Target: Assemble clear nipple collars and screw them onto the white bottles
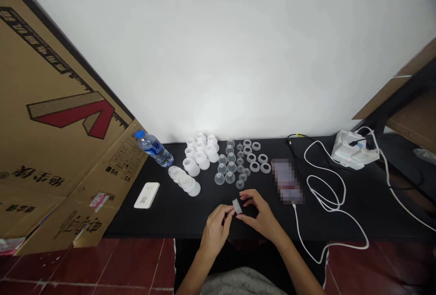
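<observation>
My left hand (215,228) pinches a translucent plastic ring (237,206) on edge above the front of the black table. My right hand (260,213) curves around the ring's right side, thumb and fingers apart. Its thumb tip is close to the ring's lower edge; I cannot tell whether they touch. Beyond my hands lie several clear dome-shaped caps (220,178) and a column of small clear teats (240,184). To their right are several loose flat rings (265,168). White wide-necked bottles (191,166) stand grouped at the back left, with white dome-topped pieces (186,182) in front.
A water bottle (155,149) and a white flat box (147,195) are at the left, beside a large cardboard box (68,118). On the right lie a blurred phone (288,181), a looping white cable (344,181) and a white power strip (352,149). A wall (218,50) rises behind.
</observation>
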A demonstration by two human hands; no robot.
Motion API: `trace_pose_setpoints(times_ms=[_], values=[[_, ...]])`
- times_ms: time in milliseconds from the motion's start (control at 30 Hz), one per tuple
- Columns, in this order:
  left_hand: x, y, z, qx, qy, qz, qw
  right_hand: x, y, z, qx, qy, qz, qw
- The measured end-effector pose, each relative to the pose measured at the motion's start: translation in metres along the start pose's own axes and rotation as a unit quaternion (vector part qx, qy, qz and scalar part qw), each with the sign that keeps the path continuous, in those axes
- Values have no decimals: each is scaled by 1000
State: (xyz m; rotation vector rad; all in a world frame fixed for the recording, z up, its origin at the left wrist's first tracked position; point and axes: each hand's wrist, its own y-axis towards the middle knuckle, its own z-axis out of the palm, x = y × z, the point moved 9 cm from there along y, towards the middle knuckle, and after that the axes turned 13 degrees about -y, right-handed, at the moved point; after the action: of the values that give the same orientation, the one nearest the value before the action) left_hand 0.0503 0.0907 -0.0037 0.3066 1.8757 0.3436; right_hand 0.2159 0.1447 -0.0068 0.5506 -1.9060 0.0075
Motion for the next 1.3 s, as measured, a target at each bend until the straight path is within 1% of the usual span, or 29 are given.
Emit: trace_pose_setpoints(times_ms=[100, 167, 433, 667, 800, 900, 1100, 1200, 1300], values=[[-3, -1, 2, 19, -6, 8, 1000, 9, 0, 7, 68, -42, -26, 996], [-6, -2, 3, 30, -8, 11, 999, 11, -1, 9, 83, -50, -29, 995], [-2, 0, 2, 32, -2, -12, 999, 15, 2, 7, 82, -52, -26, 995], [0, 0, 1, 36, 3, -20, 999, 14, 0, 9, 102, -48, -22, 993], [1, 2, -2, 17, 4, -30, 999, 15, 0, 8, 107, -42, -28, 993], [0, 3, -4, 6, 7, -33, 999, 16, 1, 6, 103, -26, -26, 994], [-4, 1, 0, 27, 0, -13, 1000, 11, 0, 4, 89, -21, -16, 996], [-3, -1, -1, 14, -5, -10, 1000, 8, 0, 5, 84, -10, -2, 996], [1, 0, -3, 1, -19, -21, 1000, 5, 0, 4, 77, 4, 12, 997]])
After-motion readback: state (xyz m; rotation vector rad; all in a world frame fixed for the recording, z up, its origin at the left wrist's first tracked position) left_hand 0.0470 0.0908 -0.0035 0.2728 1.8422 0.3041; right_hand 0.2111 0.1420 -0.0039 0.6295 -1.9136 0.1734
